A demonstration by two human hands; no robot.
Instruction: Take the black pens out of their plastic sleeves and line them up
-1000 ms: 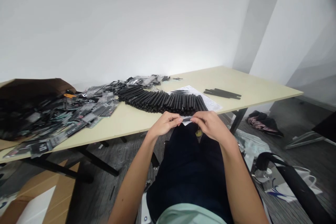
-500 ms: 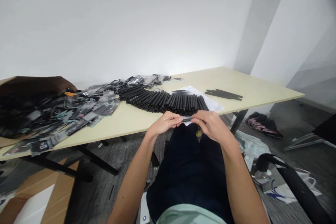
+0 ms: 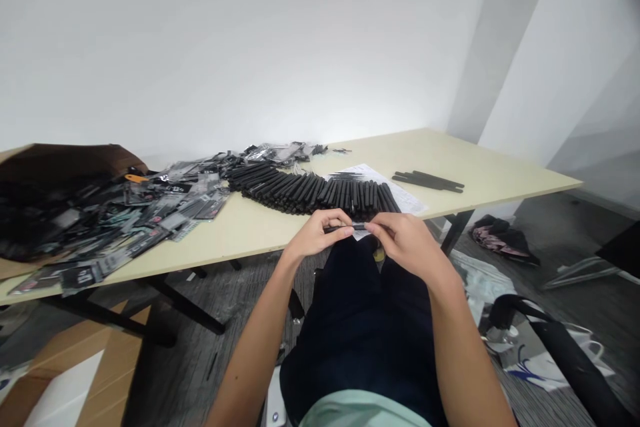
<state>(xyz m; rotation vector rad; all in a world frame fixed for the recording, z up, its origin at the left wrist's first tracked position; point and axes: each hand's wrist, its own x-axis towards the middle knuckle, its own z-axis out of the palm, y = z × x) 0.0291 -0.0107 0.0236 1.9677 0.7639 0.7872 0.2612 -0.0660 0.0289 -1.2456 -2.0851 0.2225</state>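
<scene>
Between my two hands, over the table's front edge, lies a thin black stick (image 3: pixel 359 227), level and pen-like; its exact kind is too small to tell. My left hand (image 3: pixel 323 230) grips its left end between thumb and fingers. The fingers of my right hand (image 3: pixel 395 233) pinch the right end. Just beyond, a long curved row of black sticks (image 3: pixel 310 193) is packed side by side on the table. A printed white paper sheet (image 3: pixel 407 199) lies partly under the row, with several thin dark pieces (image 3: pixel 346 175) on it.
Several longer flat black strips (image 3: pixel 427 180) lie on the right of the pale yellow table (image 3: pixel 500 167). At left, clear-and-black packets (image 3: pixel 165 207) spill from a cardboard box (image 3: pixel 75 153). Another carton (image 3: pixel 110 373) stands on the floor. A chair armrest (image 3: pixel 555 340) is at my right.
My left fingers have loosened and shifted slightly left along the black stick, so more of it shows. The right hand stays at its end. The view has moved very slightly.
</scene>
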